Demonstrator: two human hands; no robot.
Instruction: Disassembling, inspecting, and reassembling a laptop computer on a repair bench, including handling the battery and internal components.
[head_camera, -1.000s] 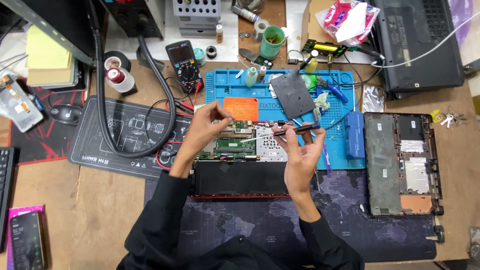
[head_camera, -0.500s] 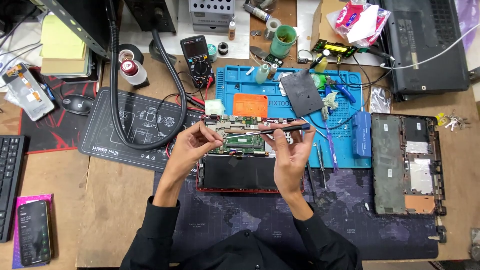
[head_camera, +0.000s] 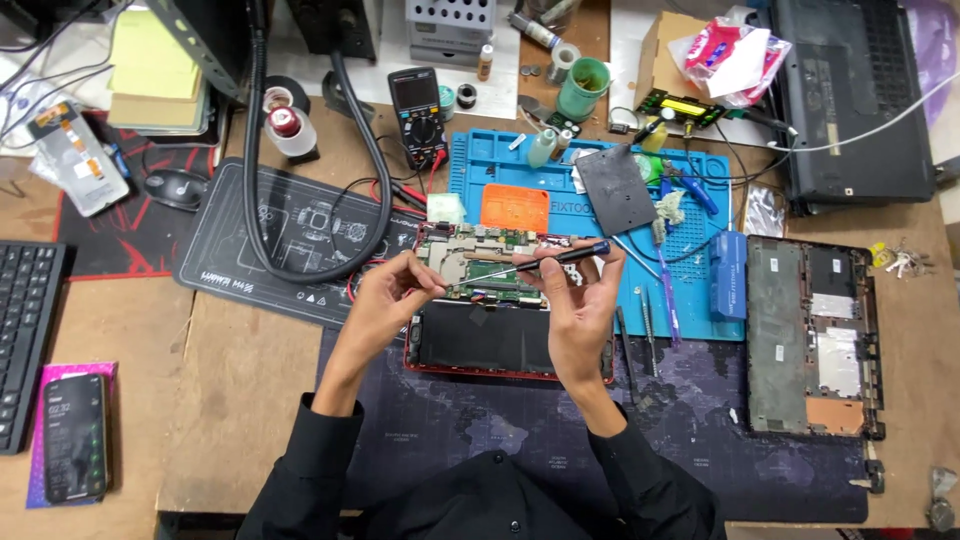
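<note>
The right hand (head_camera: 580, 305) grips a screwdriver (head_camera: 545, 262) lying left-right, tip pointing left toward the left hand (head_camera: 390, 300), whose fingers pinch at the circuit board (head_camera: 480, 265) of the opened laptop (head_camera: 500, 340), just beyond both hands.

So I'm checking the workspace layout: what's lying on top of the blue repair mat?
On the blue repair mat lie an orange pad, a dark square plate, a blue case and small tools. The plate and pad cover whatever sits beneath them.
</note>
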